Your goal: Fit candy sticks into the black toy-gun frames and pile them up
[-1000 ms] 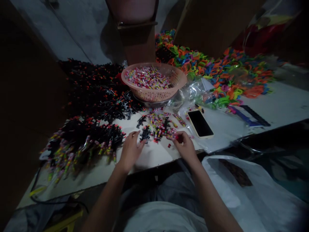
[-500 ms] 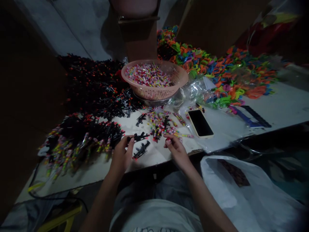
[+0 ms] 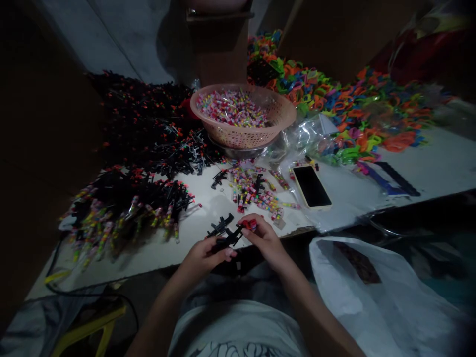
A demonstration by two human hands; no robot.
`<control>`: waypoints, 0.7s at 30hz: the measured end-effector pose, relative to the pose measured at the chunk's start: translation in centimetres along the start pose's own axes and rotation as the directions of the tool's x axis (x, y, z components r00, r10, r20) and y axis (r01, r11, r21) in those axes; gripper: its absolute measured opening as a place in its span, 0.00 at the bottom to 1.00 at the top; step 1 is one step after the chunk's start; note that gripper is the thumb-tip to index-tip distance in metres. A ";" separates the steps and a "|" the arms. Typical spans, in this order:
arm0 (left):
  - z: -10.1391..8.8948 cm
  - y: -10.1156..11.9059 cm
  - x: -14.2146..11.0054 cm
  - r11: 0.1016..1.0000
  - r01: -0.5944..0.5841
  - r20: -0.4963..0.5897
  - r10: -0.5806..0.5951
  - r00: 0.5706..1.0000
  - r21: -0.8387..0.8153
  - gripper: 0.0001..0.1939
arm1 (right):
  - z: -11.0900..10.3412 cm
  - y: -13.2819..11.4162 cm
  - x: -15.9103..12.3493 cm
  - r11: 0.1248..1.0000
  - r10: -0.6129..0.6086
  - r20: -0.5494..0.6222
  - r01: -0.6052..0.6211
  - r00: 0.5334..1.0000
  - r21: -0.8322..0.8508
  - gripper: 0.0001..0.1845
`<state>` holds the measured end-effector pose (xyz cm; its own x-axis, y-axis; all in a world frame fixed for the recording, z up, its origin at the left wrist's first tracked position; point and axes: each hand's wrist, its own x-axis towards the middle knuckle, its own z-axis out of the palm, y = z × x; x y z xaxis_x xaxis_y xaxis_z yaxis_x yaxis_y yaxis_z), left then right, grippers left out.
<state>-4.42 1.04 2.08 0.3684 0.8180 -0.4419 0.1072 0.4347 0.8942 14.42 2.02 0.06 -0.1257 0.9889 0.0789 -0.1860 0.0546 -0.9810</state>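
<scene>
Between the thumb and fingers of my left hand (image 3: 204,257) is a black toy gun (image 3: 231,239), held level over the table's front edge. My right hand (image 3: 268,243) pinches a small red piece (image 3: 250,224) right at the gun's far end; whether the two are joined I cannot tell. A second black toy gun (image 3: 220,226) lies on the table just beyond my left fingers. Farther back, small candy-coloured tubes (image 3: 256,191) are scattered in a loose heap, with a few more black toy guns among and beside them.
A pink perforated basket (image 3: 245,136) of wrapped colourful pieces stands behind. Black toy guns (image 3: 148,129) are heaped at left, with tube-fitted ones (image 3: 122,218) in front. A phone (image 3: 312,186), clear plastic bags and bright plastic parts (image 3: 345,109) lie right. A white bag (image 3: 342,282) hangs below.
My left hand has picked up a toy gun and brought it right and nearer to me. My right hand has moved left with the red piece, meeting the gun's end.
</scene>
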 end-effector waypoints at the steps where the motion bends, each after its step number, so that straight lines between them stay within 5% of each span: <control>1: 0.0 0.2 -0.2 0.999 0.027 0.070 -0.026 0.997 -0.020 0.21 | -0.2 0.0 -0.1 0.999 0.007 0.025 -0.009 1.000 0.045 0.07; 5: -0.1 0.4 -1.0 0.982 0.114 0.282 -0.067 0.957 -0.153 0.25 | -0.9 0.0 -0.2 0.984 -0.004 0.095 -0.013 0.995 0.177 0.05; 9: 0.1 -0.5 -0.6 0.966 0.161 0.346 -0.083 0.934 -0.201 0.26 | -0.6 -0.2 -0.1 0.999 -0.006 0.123 0.002 0.992 0.034 0.08; 14: 0.5 -1.4 0.4 0.937 -0.009 -0.050 -0.009 0.999 -0.350 0.20 | 0.7 0.7 -0.3 0.991 -0.076 -0.099 0.065 0.992 -0.114 0.13; 17: 0.7 -1.2 0.8 0.905 -0.179 -0.299 0.061 0.952 -0.387 0.20 | 1.6 1.1 -1.0 0.984 -0.078 -0.057 0.068 0.995 -0.164 0.08; 21: 1.0 -0.6 0.8 0.911 -0.308 -0.401 0.183 0.898 -0.275 0.16 | 2.5 0.8 -2.0 0.955 -0.053 0.053 0.066 0.997 -0.291 0.07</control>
<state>-3.25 1.07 1.32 -0.0196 0.9648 -0.2622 -0.2696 0.2474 0.9306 12.12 -0.26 -0.42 -0.1669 0.9760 0.1400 0.0973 0.1576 -0.9827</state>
